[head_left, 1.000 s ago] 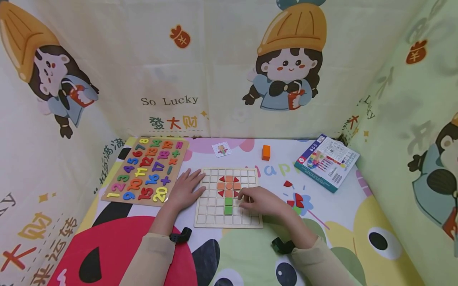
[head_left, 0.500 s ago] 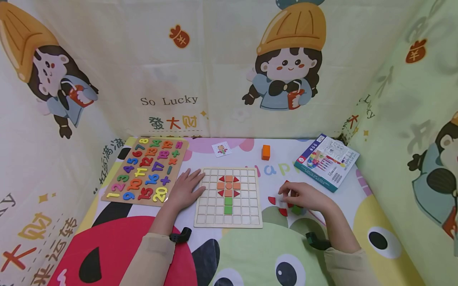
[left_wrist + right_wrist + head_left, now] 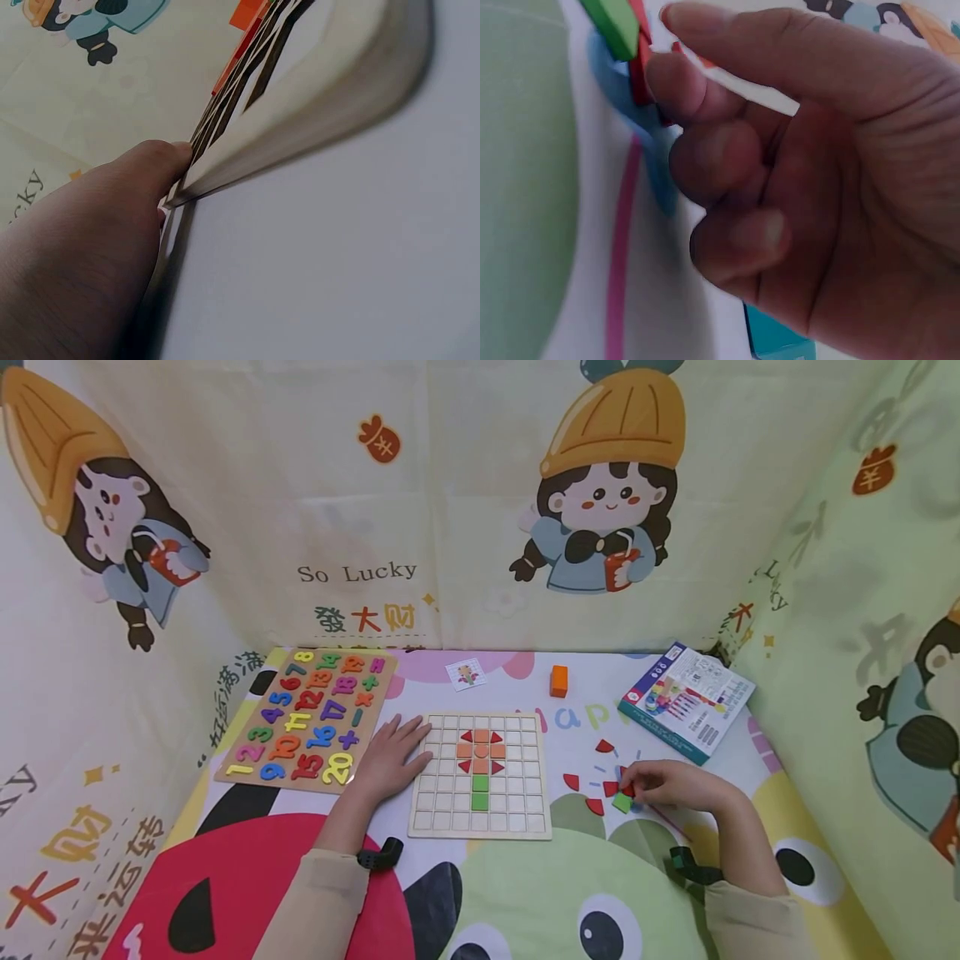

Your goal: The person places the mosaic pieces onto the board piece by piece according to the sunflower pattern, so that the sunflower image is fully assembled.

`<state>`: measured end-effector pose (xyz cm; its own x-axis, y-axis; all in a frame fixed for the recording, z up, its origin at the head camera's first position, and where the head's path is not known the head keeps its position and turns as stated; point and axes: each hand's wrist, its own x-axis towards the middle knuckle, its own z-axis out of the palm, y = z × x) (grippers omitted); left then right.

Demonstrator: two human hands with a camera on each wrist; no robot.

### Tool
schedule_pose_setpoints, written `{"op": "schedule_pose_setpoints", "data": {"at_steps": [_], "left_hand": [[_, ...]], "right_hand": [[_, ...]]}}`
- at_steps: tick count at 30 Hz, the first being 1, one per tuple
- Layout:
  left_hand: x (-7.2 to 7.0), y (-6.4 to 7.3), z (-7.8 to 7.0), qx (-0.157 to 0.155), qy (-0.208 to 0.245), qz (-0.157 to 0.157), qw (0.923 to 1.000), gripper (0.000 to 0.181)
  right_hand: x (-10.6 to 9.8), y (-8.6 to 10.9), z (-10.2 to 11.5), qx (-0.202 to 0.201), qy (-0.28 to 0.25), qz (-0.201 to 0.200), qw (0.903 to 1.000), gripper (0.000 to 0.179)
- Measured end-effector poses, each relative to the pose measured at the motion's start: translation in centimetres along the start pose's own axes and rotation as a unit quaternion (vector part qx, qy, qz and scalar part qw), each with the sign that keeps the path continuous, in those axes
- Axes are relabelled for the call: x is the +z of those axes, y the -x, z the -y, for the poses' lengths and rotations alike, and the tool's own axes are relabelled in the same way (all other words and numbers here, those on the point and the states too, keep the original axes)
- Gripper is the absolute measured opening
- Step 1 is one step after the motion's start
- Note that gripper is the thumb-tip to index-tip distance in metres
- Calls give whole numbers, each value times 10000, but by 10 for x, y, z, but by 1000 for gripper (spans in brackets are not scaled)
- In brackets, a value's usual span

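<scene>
A wooden grid board (image 3: 442, 811) carries an orange square cross with red triangles around it and two green squares (image 3: 480, 792) below. My left hand (image 3: 386, 764) rests flat against the board's left edge, fingers extended, the thumb touching the rim in the left wrist view. To the right of the board my right hand (image 3: 675, 785) reaches into loose red wedge pieces (image 3: 595, 807). Its curled fingertips touch a red piece beside a loose green square (image 3: 622, 803). In the right wrist view the thumb (image 3: 705, 19) and index tip lie close to red; whether they pinch it is unclear.
A number puzzle board (image 3: 247, 774) lies at the left. Towards the back are a small pattern card (image 3: 467, 674), an orange block (image 3: 558, 682) and a game box (image 3: 686, 702). Printed cloth walls enclose the table.
My right hand has moved from the board rightward to the loose pieces. Several red wedges now lie spread out, some nearer the board. My left hand stays put.
</scene>
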<state>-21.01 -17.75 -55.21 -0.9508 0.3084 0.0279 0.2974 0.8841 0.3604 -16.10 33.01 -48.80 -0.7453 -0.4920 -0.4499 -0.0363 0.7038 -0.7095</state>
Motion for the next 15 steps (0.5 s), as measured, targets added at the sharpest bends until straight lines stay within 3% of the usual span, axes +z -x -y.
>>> {"op": "schedule_pose_setpoints", "data": {"at_steps": [15], "left_hand": [[1, 0, 1, -35, 33, -11, 10000, 62]], "right_hand": [[7, -5, -7, 37, 648, -156, 9978, 29]]}}
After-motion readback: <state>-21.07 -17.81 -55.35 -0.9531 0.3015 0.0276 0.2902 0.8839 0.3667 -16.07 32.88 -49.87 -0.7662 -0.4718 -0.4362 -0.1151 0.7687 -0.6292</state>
